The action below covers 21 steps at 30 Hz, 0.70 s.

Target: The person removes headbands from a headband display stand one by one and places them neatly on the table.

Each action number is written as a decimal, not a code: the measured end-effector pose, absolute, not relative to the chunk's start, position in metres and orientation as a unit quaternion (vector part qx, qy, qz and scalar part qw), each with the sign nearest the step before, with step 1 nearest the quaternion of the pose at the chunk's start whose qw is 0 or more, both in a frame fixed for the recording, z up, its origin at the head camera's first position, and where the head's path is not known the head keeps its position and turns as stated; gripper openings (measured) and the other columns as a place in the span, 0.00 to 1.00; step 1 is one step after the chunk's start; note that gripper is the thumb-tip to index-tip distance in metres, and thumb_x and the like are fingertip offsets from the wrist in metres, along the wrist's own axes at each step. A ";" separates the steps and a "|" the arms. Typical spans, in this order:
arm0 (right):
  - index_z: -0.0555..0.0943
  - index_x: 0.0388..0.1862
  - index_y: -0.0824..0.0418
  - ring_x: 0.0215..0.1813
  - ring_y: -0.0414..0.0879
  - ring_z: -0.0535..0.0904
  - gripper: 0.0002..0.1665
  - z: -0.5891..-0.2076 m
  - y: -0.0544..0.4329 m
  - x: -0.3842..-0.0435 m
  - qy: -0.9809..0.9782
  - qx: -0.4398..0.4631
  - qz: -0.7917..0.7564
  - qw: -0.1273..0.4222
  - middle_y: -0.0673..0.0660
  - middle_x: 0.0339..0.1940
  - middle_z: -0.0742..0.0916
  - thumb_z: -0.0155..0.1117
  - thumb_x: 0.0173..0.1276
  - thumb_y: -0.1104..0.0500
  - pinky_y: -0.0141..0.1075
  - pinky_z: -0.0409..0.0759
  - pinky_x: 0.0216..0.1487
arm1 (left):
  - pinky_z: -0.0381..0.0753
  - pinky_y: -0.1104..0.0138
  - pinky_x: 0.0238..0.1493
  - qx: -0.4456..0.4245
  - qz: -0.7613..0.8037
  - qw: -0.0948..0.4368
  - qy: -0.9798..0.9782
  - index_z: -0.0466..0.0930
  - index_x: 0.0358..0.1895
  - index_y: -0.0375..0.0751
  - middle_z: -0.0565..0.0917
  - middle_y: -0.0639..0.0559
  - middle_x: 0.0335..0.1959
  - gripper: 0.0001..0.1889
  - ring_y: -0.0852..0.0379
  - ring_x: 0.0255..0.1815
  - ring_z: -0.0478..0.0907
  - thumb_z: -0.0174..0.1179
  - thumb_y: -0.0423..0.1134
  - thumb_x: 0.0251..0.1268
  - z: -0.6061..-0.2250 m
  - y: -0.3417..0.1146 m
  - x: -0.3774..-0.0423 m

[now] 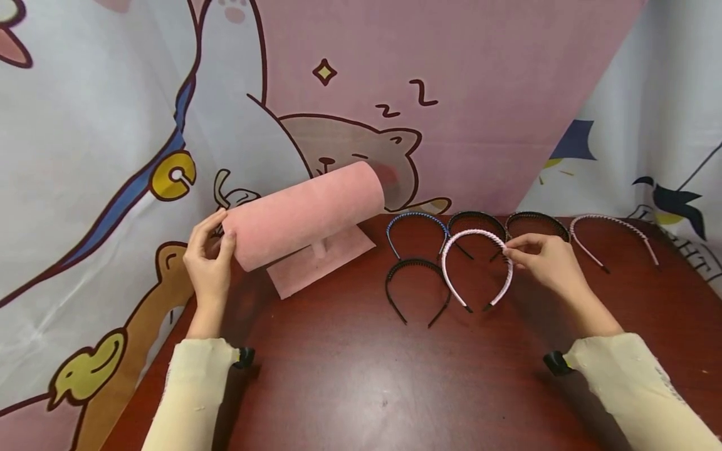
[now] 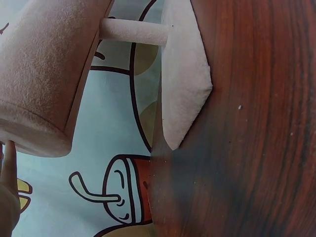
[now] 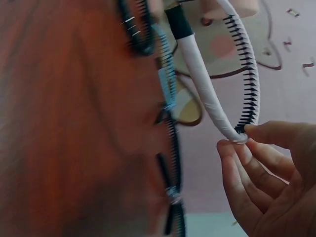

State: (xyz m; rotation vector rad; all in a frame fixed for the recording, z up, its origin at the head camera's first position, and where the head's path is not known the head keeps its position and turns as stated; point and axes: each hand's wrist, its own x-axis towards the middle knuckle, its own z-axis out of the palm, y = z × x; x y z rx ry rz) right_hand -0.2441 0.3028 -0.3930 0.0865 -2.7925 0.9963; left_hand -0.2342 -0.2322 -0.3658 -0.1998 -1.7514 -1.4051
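Note:
My left hand (image 1: 207, 260) holds the left end of a pink, fuzzy headband stand (image 1: 307, 214), its thumb at the front edge and its fingers toward the back. The stand is a horizontal cylinder on a short post over a flat base (image 1: 346, 258); the left wrist view shows the post (image 2: 133, 32) and a finger against the end. In my right hand (image 1: 544, 263), thumb and fingertips pinch one side of a white-pink wrapped headband (image 1: 472, 232). Its two tips point down, and dark comb teeth line its inside in the right wrist view.
On the dark red table (image 1: 383, 388), a blue headband (image 1: 416, 215) and several dark ones, including a black one (image 1: 417, 262), lie around the raised headband. A pale headband (image 1: 612, 220) lies far right. A cartoon-printed cloth (image 1: 479, 75) hangs behind.

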 end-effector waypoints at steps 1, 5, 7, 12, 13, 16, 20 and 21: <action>0.87 0.47 0.62 0.25 0.31 0.84 0.18 -0.398 0.305 -0.244 -0.940 0.028 0.332 0.075 0.62 0.31 0.91 0.65 0.70 0.49 0.29 0.73 0.23 | 0.80 0.78 0.52 -0.080 -0.563 0.429 -0.702 0.83 0.56 0.30 0.84 0.43 0.58 0.18 0.62 0.56 0.81 0.63 0.31 0.63 -0.366 -0.233 -0.233; 0.87 0.46 0.63 0.29 0.43 0.88 0.19 -0.414 0.312 -0.243 -0.947 0.022 0.320 0.036 0.58 0.29 0.92 0.65 0.70 0.49 0.29 0.73 0.26 | 0.80 0.78 0.53 -0.082 -0.564 0.428 -0.701 0.83 0.56 0.30 0.82 0.36 0.58 0.18 0.62 0.56 0.80 0.63 0.31 0.63 -0.366 -0.234 -0.230; 0.87 0.46 0.63 0.29 0.43 0.88 0.19 -0.420 0.316 -0.243 -0.950 0.019 0.312 0.022 0.56 0.28 0.92 0.65 0.70 0.49 0.29 0.72 0.27 | 0.80 0.78 0.53 -0.085 -0.566 0.428 -0.700 0.83 0.56 0.30 0.82 0.34 0.59 0.18 0.62 0.57 0.80 0.63 0.31 0.63 -0.366 -0.234 -0.230; 0.88 0.45 0.62 0.27 0.38 0.85 0.18 -0.429 0.323 -0.241 -0.956 0.012 0.292 -0.009 0.53 0.25 0.91 0.63 0.71 0.49 0.31 0.69 0.30 | 0.80 0.78 0.53 -0.089 -0.568 0.428 -0.697 0.83 0.56 0.30 0.83 0.39 0.58 0.18 0.61 0.56 0.80 0.63 0.32 0.63 -0.367 -0.236 -0.230; 0.88 0.45 0.62 0.27 0.38 0.84 0.18 -0.430 0.324 -0.241 -0.957 0.011 0.289 -0.014 0.52 0.24 0.91 0.63 0.71 0.49 0.32 0.68 0.31 | 0.80 0.78 0.53 -0.089 -0.569 0.427 -0.697 0.83 0.56 0.30 0.83 0.39 0.58 0.18 0.61 0.56 0.80 0.63 0.31 0.63 -0.368 -0.237 -0.230; 0.88 0.44 0.61 0.26 0.37 0.82 0.18 -0.435 0.326 -0.240 -0.961 0.007 0.276 -0.031 0.49 0.21 0.89 0.63 0.70 0.48 0.33 0.67 0.33 | 0.81 0.78 0.53 -0.089 -0.567 0.425 -0.700 0.82 0.56 0.29 0.83 0.38 0.58 0.18 0.61 0.55 0.80 0.63 0.31 0.63 -0.371 -0.241 -0.229; 0.87 0.42 0.60 0.26 0.38 0.80 0.16 -0.441 0.325 -0.241 -0.962 0.012 0.267 -0.046 0.46 0.20 0.87 0.64 0.70 0.49 0.33 0.67 0.33 | 0.81 0.79 0.53 -0.086 -0.544 0.425 -0.719 0.83 0.56 0.32 0.83 0.38 0.57 0.18 0.63 0.57 0.80 0.64 0.30 0.62 -0.377 -0.252 -0.232; 0.87 0.42 0.60 0.26 0.38 0.80 0.16 -0.442 0.325 -0.241 -0.962 0.015 0.267 -0.049 0.46 0.21 0.87 0.64 0.69 0.49 0.33 0.68 0.32 | 0.81 0.79 0.53 -0.081 -0.529 0.427 -0.729 0.84 0.55 0.34 0.84 0.38 0.57 0.17 0.64 0.56 0.81 0.64 0.30 0.62 -0.377 -0.255 -0.234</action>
